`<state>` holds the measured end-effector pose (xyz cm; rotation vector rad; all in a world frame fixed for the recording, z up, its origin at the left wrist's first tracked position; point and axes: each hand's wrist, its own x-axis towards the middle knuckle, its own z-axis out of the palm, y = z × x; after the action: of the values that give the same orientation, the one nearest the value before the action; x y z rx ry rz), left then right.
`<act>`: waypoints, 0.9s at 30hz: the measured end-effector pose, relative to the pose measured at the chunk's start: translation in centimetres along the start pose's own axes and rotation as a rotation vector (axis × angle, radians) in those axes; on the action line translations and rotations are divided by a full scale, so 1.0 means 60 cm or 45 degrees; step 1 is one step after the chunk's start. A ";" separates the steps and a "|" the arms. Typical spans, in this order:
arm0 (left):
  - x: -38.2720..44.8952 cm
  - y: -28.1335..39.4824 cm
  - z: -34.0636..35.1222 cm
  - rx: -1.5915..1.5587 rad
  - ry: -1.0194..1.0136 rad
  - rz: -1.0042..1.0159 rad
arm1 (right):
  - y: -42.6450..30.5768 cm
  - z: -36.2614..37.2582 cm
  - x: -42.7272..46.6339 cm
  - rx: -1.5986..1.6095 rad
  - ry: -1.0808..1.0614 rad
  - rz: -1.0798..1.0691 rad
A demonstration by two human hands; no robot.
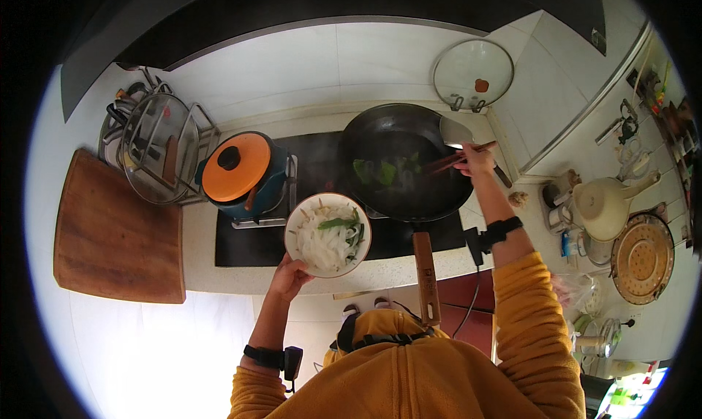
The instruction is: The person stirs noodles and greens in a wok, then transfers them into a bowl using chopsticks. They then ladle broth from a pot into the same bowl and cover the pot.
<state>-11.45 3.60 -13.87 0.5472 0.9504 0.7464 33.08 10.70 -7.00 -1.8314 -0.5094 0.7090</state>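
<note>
My left hand [290, 278] grips the lower left rim of a white bowl [293, 254] with a dark rim. In the bowl lie white noodles [323, 246] with green leaves. My right hand [476, 160] holds brown chopsticks [448, 160], their tips inside a large black wok [384, 124]. Several green leaves [386, 173] lie in the wok, where liquid and faint steam show. A metal spatula [456, 131] rests at the wok's right side, partly hidden behind my right hand. The wok's wooden handle [426, 279] points towards me.
Left of the wok, a blue pot [263, 197] with an orange lid [237, 165] stands on the black cooktop [321, 153]. A wooden cutting board [120, 232] and a lid rack [200, 128] are farther left. A glass lid [473, 71] leans at the back wall; a cream ladle [600, 208] is at right.
</note>
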 end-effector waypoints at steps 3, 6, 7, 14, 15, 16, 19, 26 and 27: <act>0.001 0.002 -0.001 0.010 -0.003 -0.003 | 0.029 0.074 0.005 0.289 -0.067 0.100; 0.000 0.002 -0.002 -0.010 0.024 0.011 | 0.047 0.126 0.000 0.535 -0.197 0.215; -0.002 0.002 -0.001 -0.013 0.028 0.011 | 0.051 0.136 0.001 0.593 -0.245 0.258; -0.004 0.002 -0.001 -0.037 0.061 0.021 | 0.066 0.145 0.007 0.746 -0.397 0.412; -0.004 0.003 -0.002 -0.034 0.049 0.015 | 0.066 0.148 0.006 0.784 -0.395 0.428; -0.002 0.004 -0.002 -0.030 0.043 0.011 | 0.066 0.150 0.005 0.824 -0.390 0.444; 0.002 0.002 -0.004 -0.010 0.041 0.004 | 0.062 0.151 0.002 0.960 -0.403 0.397; 0.011 0.000 -0.008 0.038 0.041 -0.002 | 0.030 0.127 -0.011 0.980 -0.425 0.463; 0.011 0.000 -0.008 0.020 0.020 0.011 | 0.022 0.122 -0.016 0.993 -0.425 0.456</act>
<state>-11.59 4.16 -14.44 0.5605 0.9698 0.7520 27.42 14.64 -9.95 -1.0728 -0.0720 1.2614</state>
